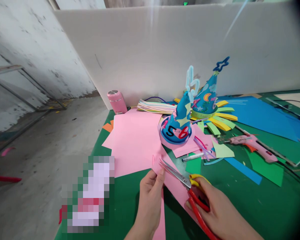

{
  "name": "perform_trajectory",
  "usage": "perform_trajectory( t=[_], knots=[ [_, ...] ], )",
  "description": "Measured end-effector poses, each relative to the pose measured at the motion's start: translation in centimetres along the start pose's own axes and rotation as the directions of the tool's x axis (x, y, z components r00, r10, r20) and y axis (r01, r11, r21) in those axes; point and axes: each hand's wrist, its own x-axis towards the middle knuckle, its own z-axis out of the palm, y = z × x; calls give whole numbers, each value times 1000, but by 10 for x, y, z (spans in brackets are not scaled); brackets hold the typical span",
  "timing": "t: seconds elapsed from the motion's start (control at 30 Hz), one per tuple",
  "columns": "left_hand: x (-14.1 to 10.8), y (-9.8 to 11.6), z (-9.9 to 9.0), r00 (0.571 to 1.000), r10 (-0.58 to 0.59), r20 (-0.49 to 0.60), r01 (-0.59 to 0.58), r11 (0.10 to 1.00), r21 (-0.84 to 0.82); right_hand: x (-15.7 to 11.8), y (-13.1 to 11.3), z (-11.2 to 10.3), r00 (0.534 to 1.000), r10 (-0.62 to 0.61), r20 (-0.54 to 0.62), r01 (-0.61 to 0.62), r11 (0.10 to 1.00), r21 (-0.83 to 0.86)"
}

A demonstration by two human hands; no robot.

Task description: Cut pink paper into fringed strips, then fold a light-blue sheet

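My left hand pinches a small piece of pink paper between thumb and fingers. In my right hand is a pair of scissors with red and yellow handles. The scissor blades are parted, and their tips lie at the pink piece, just by my left thumb. A large pink sheet lies beyond my hands, and more pink paper passes beneath them. Just past the blades stands a blue cone hat with a black 5 and a red 6 on it.
Behind stands a second blue cone hat with yellow and green strips round its base. A pink glue gun lies at right, its cord trailing. A marker, a pink flask and blue card lie or stand on the green table.
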Motion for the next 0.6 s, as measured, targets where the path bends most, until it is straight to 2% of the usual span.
perform_trajectory(
  t=[0.27,0.47,0.6],
  knots=[
    [-1,1,0,999,-37,26,38,998,-51,-2,2,2,1000,-18,5,17,999,34],
    [-2,1,1,1000,-18,3,18,1000,11,-2,6,1,999,-18,30,17,1000,26],
    [-3,1,2,999,-14,30,13,999,40,-2,8,1,1000,-23,4,23,1000,-18]
  ],
)
